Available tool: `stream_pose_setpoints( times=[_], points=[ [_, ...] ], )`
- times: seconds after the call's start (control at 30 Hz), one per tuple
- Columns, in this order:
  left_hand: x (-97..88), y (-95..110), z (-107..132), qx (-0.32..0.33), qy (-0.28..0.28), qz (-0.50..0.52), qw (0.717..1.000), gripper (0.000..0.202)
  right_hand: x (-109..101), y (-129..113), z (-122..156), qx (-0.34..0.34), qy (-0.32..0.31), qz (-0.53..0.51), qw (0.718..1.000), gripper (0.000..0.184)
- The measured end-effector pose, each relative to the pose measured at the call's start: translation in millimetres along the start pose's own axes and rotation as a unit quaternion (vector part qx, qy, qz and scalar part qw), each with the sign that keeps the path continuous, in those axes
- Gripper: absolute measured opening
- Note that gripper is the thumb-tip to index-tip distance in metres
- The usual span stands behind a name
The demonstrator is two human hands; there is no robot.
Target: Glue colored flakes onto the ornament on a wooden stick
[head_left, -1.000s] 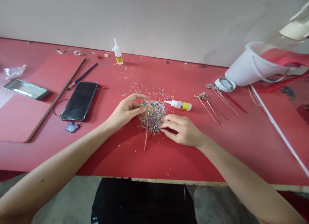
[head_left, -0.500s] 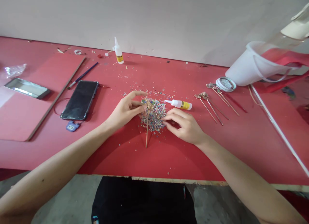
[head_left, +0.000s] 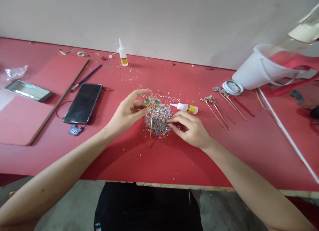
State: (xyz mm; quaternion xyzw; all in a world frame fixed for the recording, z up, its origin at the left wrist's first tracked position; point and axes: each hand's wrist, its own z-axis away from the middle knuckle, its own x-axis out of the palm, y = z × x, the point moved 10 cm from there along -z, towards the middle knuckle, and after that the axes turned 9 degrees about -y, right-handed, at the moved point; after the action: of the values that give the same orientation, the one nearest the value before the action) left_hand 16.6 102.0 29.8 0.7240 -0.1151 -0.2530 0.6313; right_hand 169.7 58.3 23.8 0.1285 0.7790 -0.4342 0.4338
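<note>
Grasping the pin [head_left: 151, 123] in the left hand [head_left: 127, 111], with the grip closed just below the jewelled head and the stem pointing down toward the near side of the desk [head_left: 119, 164]. Held above or against the far part of the chips [head_left: 160, 121]; hard to tell from this angle whether raised or touching. At the right edge of the chips with the right hand [head_left: 189, 128], thumb and fingertips close together; cannot tell whether pinching a chip or only brushing the heap.

To handle this well, pinch the stem lightly but firmly, leaving the front of the head uncovered and turned toward the eyes. Steady both wrists before any fine touch. Best to work with the fingertips alone at the thin edge of the heap, without digging into the middle or scattering more. Mind the bottle [head_left: 187, 108] lying just beyond the right hand, nozzle toward the chips: easy to nudge with the knuckles. Leave the other pins [head_left: 215, 109] well apart, off to the right.
</note>
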Motion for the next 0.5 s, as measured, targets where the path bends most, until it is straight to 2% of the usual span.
stream_pose_setpoints(
  times=[0.3,0.5],
  points=[
    [4.0,-19,-3,-0.048,-0.017,0.064,0.997,0.045,-1,3,0,0.014,0.002,0.003,1.000,0.011],
    [6.0,-20,-5,-0.050,-0.033,0.041,0.997,0.045,-1,3,0,0.017,0.006,0.002,1.000,0.010]
  ],
)
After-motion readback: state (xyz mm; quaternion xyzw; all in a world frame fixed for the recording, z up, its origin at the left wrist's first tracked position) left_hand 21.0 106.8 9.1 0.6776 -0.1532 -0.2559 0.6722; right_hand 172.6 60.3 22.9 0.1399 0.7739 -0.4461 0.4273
